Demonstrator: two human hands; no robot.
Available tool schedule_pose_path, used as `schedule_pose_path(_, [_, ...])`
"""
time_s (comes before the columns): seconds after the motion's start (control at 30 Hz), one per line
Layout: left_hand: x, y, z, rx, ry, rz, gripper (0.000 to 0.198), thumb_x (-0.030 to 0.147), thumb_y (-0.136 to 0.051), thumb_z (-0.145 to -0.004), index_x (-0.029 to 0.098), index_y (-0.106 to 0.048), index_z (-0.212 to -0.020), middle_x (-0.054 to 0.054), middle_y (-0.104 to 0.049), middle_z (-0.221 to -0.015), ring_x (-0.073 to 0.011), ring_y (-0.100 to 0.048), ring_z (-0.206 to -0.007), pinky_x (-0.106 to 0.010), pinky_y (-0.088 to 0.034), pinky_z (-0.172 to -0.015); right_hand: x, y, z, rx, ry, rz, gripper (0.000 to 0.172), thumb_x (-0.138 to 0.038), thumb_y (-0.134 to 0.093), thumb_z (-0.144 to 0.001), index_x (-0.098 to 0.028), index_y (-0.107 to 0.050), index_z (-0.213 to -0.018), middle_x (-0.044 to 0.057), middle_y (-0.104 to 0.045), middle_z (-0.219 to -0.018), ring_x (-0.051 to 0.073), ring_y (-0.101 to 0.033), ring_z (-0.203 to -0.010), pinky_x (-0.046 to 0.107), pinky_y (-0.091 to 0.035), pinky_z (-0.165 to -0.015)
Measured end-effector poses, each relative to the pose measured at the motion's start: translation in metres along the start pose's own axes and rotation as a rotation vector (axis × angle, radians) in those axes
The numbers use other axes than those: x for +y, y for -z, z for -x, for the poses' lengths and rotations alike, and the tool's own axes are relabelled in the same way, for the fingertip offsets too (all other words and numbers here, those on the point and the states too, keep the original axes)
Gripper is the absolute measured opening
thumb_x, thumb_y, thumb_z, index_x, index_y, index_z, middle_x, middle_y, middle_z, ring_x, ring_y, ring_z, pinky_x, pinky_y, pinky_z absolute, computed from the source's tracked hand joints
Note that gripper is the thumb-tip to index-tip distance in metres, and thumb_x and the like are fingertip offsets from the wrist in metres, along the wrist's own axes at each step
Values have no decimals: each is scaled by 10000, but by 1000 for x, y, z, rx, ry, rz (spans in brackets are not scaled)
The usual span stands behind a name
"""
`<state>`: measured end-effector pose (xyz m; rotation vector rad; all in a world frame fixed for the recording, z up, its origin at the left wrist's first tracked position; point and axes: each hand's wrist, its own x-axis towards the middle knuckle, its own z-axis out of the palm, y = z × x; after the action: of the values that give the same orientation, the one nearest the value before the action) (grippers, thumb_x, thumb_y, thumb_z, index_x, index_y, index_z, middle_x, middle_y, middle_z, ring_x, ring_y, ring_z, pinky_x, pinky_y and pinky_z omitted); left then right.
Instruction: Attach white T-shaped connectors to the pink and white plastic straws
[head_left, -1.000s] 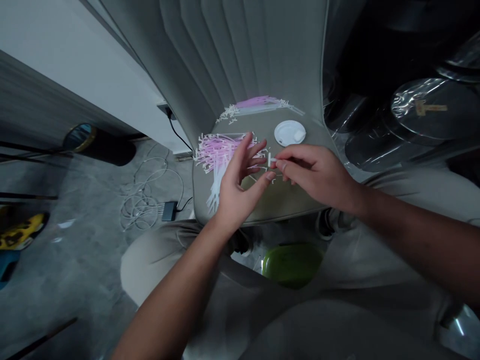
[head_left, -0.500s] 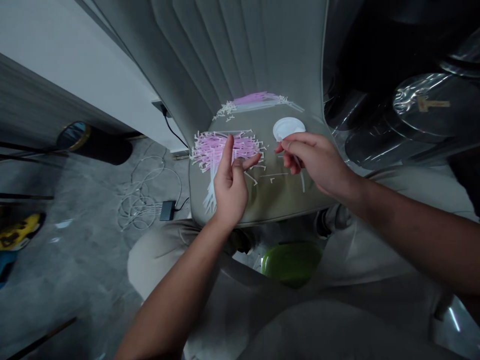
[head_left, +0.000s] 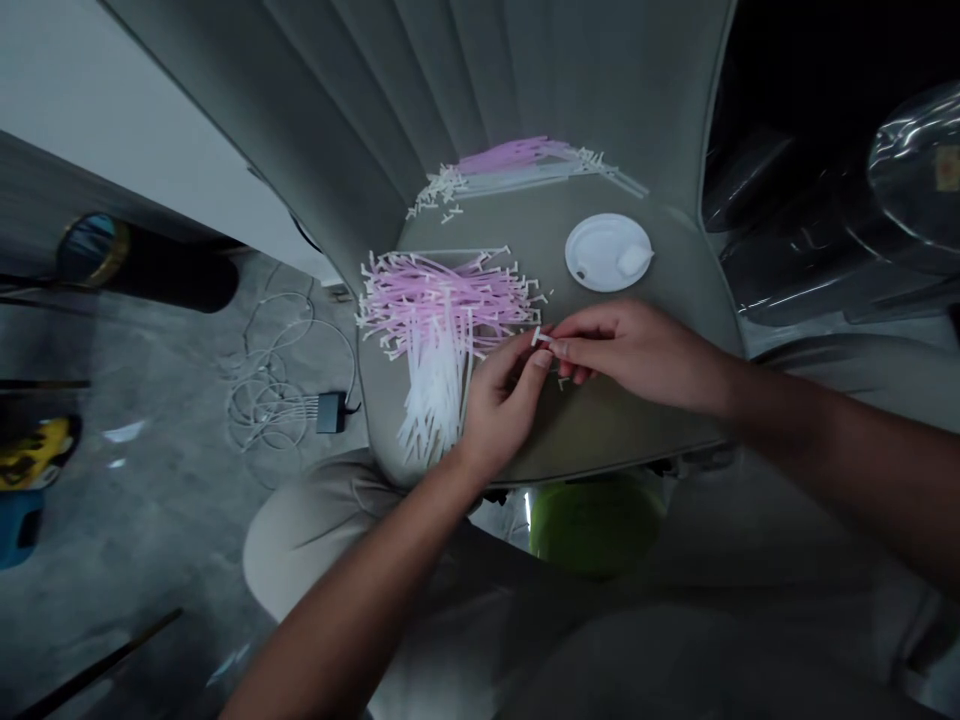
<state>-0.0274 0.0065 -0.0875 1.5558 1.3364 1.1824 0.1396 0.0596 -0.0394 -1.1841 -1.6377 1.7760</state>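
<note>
On the far left, on the grey floor, lies a yellow object (head_left: 30,450), and behind it a round thing with a golden rim (head_left: 94,250). Closer to the middle there is a loose coil of white cable (head_left: 277,395) with a small dark adapter (head_left: 331,412) just beside it.

Next comes the grey chair seat (head_left: 615,440), which carries everything else. On its left part lies a pile of pink sticks (head_left: 442,295) with small white ends, spread sideways. A bundle of white sticks (head_left: 435,400) crosses under it and points toward the front edge of the seat. At the back of the seat, against the backrest, lies a second heap of sticks (head_left: 517,162), pink and white.

The left hand (head_left: 502,405) is over the middle of the seat, just beside the pink pile. Its fingers are bent and drawn together, and their tips touch a small white piece (head_left: 537,337); I cannot tell if they really grip it. The right hand (head_left: 637,355) comes from the right, and its thumb and first finger are pinched on the same piece, so the piece is between the two hands, a little above the seat.

Behind the right hand a round white lid (head_left: 607,252) lies flat on the seat. Under the front edge a green object (head_left: 592,525) shows. On the far right stand shiny wrapped things (head_left: 915,170), too dark to tell what they are
</note>
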Motion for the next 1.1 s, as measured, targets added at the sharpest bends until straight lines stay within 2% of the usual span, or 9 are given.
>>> schedule_pose_path(0.13, [4, 2, 2, 53, -24, 20, 176, 319, -645, -889, 229, -706, -1027, -37, -722, -988, -137, -666, -918, -292, -544, -835, 3, 1, 3, -44, 35, 143, 256, -278, -537, -902, -172, -694, -730, 16, -678, -704, 127, -593, -660, 252, -430, -602])
schedule_pose_path(0.23, [17, 3, 5, 72, -38, 62, 140, 332, -662, -874, 223, -707, -949, -44, -708, -982, -146, -662, -936, -279, -550, -775, -2, 0, 11, -58, 83, 221, 245, -280, -550, -898, -190, -702, -729, -5, -681, -721, 131, -590, -689, 250, -399, -601])
schedule_pose_path(0.37, [40, 5, 11, 135, 25, 152, 191, 394, -601, -911, 214, -656, -944, -40, -727, -1000, -146, -684, -928, -286, -563, -775, -16, -2, 25, 70, 175, 249, 194, -265, -599, -874, -192, -724, -745, -9, -671, -722, 136, -582, -684, 252, -395, -601])
schedule_pose_path(0.5, [59, 8, 16, 178, 46, 215, 235, 438, -569, -919, 211, -627, -939, -15, -720, -836, -131, -687, -801, -289, -560, -735, -28, -4, 38, 248, 315, 217, 178, -270, -586, -891, -189, -732, -829, 16, -682, -797, 142, -604, -753, 262, -452, -674])
schedule_pose_path(0.6, [70, 8, 20, 167, 29, 231, 222, 421, -622, -885, 203, -654, -915, 9, -686, -729, -107, -649, -676, -271, -543, -690, -33, -6, 48, 254, 373, 144, 172, -307, -591, -895, -200, -725, -905, 16, -681, -833, 132, -614, -753, 268, -487, -698])
schedule_pose_path(0.73, [80, 5, 22, 98, 27, 139, 197, 385, -646, -864, 196, -692, -829, 14, -660, -679, -99, -595, -621, -250, -495, -627, -38, -9, 59, 223, 404, 165, 148, -300, -655, -843, -196, -721, -925, 12, -684, -827, 131, -607, -729, 274, -485, -677])
schedule_pose_path(0.9, [69, 4, 18, 26, -74, 12, 167, 340, -633, -880, 197, -718, -859, -5, -665, -742, -104, -564, -643, -244, -444, -606, -35, -5, 58, 204, 381, 223, 96, -268, -670, -809, -185, -711, -831, 1, -672, -746, 131, -583, -687, 267, -461, -635])
schedule_pose_path(1.03, [47, 5, 9, -27, -190, -95, 148, 296, -631, -885, 179, -715, -846, 2, -617, -702, -100, -525, -639, -227, -403, -588, -22, 5, 41, 112, 237, 152, 51, -227, -666, -792, -179, -681, -780, -10, -657, -701, 116, -577, -660, 238, -456, -603])
schedule_pose_path(1.1, [38, 5, 5, -67, -195, -130, 142, 270, -616, -894, 174, -708, -844, 1, -619, -719, -99, -528, -659, -224, -407, -612, -14, 11, 29, 94, 151, 73, 57, -221, -659, -801, -168, -669, -782, -13, -643, -694, 100, -570, -634, 225, -456, -594])
